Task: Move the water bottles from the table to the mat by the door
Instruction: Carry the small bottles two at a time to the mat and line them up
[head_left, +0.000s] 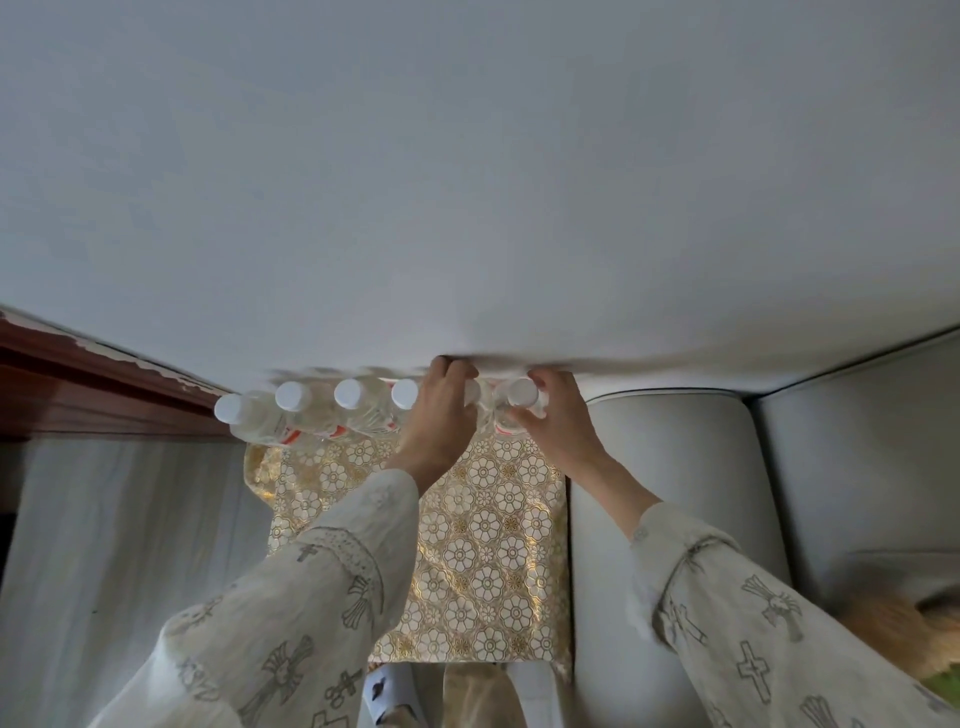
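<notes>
- Two bare hands reach forward to a row of clear plastic water bottles with white screw caps, standing at the far edge of a table against a white wall (467, 182).
- Right hand (558, 421) is wrapped round the rightmost clear bottle (522, 395); fingers curl over its neck and shoulder, thumb below, white cap poking out between them. Closed grip, bottle upright on the table.
- Left hand (441, 415) is curled over the next bottle (475, 397) to the left; fingers bent over the top, cap mostly hidden behind the knuckles. Looks closed on it, but the contact is blurred.
- The two gripped bottles stand touching or just beside each other.
- Four more white-capped bottles run leftward: caps at (405, 393), (349, 393), (292, 396) and (228, 408); red-and-white labels show low on their bodies. The leftmost one appears tilted outward, likely lens distortion.
- Table is covered with a shiny gold-and-white floral patterned cloth (483, 545).
- Both arms wear loose cream sleeves (291, 623) printed with grey cross motifs.
- Pale grey upholstered sofa (675, 467) just right of the table.
- Dark red-brown wooden trim (78, 384) on the left, white curtain-like fabric (130, 545) below it.
- No mat or door in view.
</notes>
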